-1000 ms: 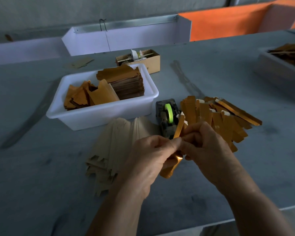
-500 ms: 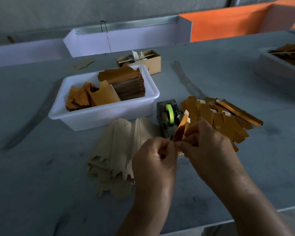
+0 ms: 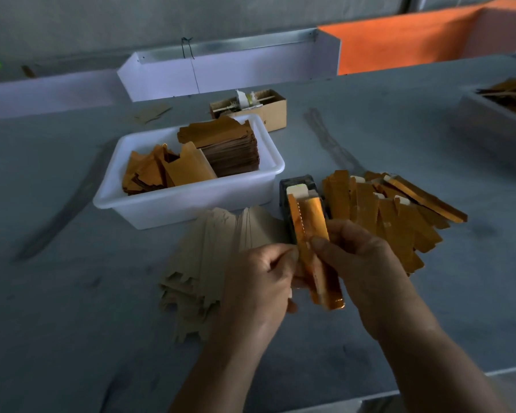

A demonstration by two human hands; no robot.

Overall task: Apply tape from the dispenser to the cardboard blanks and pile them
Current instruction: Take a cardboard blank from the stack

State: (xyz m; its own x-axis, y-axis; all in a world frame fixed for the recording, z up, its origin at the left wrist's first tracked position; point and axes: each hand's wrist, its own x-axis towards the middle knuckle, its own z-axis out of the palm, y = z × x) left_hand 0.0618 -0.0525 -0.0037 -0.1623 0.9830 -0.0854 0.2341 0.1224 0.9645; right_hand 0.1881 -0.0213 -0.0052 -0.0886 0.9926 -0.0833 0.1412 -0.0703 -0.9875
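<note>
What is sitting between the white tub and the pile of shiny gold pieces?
The dark tape dispenser sits between the white tub and the gold pile, in the head view. The gold blank held up by both hands partly hides it.

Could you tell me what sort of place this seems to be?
Probably a small packaging workshop doing hand assembly. A long grey worktable holds a white plastic tub of stacked gold card pieces, a fanned pile of gold cardboard blanks and a black tape dispenser.
</note>
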